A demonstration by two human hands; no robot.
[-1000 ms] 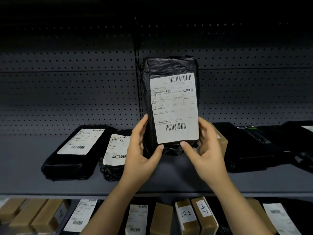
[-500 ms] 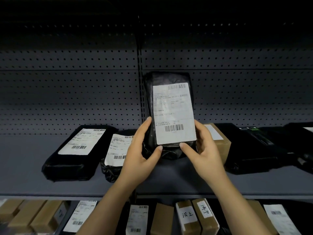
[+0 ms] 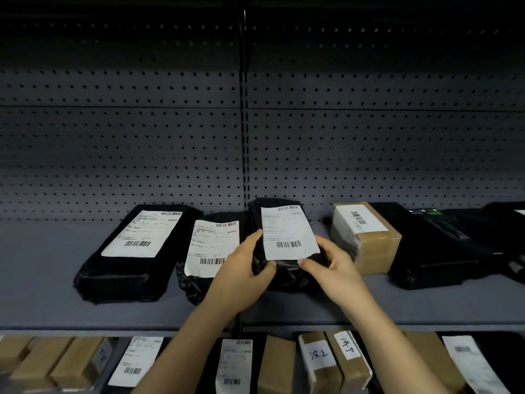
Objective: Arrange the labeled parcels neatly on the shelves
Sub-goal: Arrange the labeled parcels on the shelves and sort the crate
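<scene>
A black plastic-wrapped parcel [image 3: 287,233] with a white barcode label lies tilted back on the grey shelf [image 3: 42,280], label facing up. My left hand [image 3: 241,275] grips its lower left edge, thumb on the front. My right hand [image 3: 331,264] grips its lower right corner, thumb on the label's bottom edge. The parcel sits between a smaller black labeled parcel [image 3: 211,245] on its left and a brown cardboard box [image 3: 366,237] on its right.
A larger black labeled parcel [image 3: 136,248] lies at the left of the shelf. Black parcels [image 3: 443,245] fill the right end. A pegboard wall [image 3: 170,137] backs the shelf. The shelf below holds several cardboard boxes [image 3: 335,362] and labeled parcels [image 3: 233,365].
Both hands have lowered the parcel from upright in the air down onto the shelf, tipping its top backward between the neighbouring parcel and box.
</scene>
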